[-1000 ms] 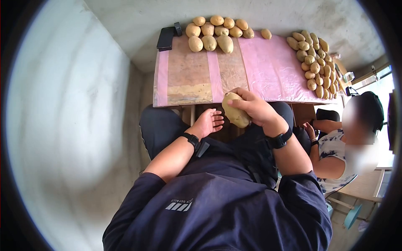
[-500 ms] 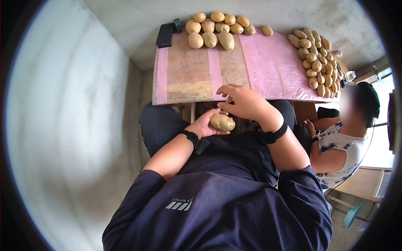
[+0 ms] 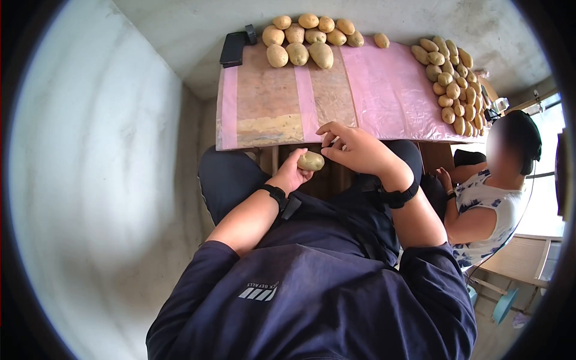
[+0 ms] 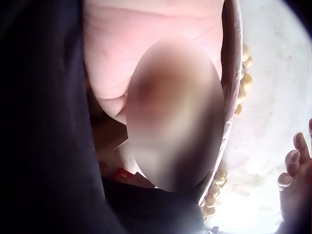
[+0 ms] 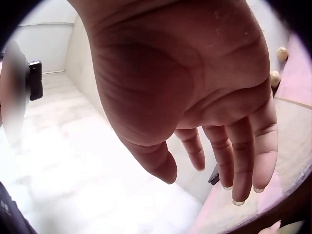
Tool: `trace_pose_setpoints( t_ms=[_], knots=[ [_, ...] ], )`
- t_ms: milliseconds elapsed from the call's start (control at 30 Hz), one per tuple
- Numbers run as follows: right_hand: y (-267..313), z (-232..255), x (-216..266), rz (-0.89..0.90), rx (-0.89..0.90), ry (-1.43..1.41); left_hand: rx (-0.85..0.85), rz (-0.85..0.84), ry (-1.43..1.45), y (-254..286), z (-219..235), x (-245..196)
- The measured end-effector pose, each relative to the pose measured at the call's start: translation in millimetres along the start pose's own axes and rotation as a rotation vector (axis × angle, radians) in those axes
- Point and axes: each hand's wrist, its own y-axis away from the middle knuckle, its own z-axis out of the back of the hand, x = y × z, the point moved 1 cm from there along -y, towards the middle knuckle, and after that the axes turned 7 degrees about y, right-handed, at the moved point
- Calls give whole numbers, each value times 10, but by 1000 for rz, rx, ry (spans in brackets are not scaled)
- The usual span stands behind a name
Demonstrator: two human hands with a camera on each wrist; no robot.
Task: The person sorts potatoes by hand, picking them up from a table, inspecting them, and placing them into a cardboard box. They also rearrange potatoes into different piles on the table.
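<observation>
A yellowish potato (image 3: 311, 161) is in my left hand (image 3: 291, 173), gripped with the thumb over its upper side, just off the table's near edge. Most of what that hand holds is blurred out in the left wrist view, where only the palm (image 4: 151, 53) shows plainly. My right hand (image 3: 357, 150) hovers close to the right of the potato, fingers relaxed and slightly bent. Nothing lies against its palm (image 5: 195, 87) in the right wrist view. At that view's bottom corner a bit of the left thumb (image 5: 271, 228) shows beside the potato.
Pink film and brown board cover the table (image 3: 270, 96). Along its back stand rows of potatoes (image 3: 297, 54), with a black phone (image 3: 232, 49) to their left. A larger heap of potatoes (image 3: 450, 90) lies at the right end. Another person (image 3: 495, 198) sits at the right.
The potato passed from my right hand to my left, which then lifted it slightly up toward the table edge. My right hand has let go and stays raised beside it.
</observation>
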Motion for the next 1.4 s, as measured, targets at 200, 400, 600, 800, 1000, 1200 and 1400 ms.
trace_pose_setpoints(
  t_ms=[200,400,600,800,1000,1200,1400],
  knots=[
    [33,-14,-41,-4,-4,-54,43,-44,-51,-8,17,-19],
    [11,-1,-70,3,-2,-67,-156,-6,-230,-67,84,31],
    [55,248,59,-89,16,-147,-87,175,-152,-70,84,23],
    [-72,334,-185,-79,-98,-221,-97,193,-69,-193,184,48],
    [-575,233,-535,-94,-272,-69,-186,178,-47,-147,96,74],
    [-1227,348,-634,-225,-415,344,-76,154,-94,-122,74,75],
    [-1780,496,-967,-422,-313,432,-48,117,-60,-100,20,43]
  ],
)
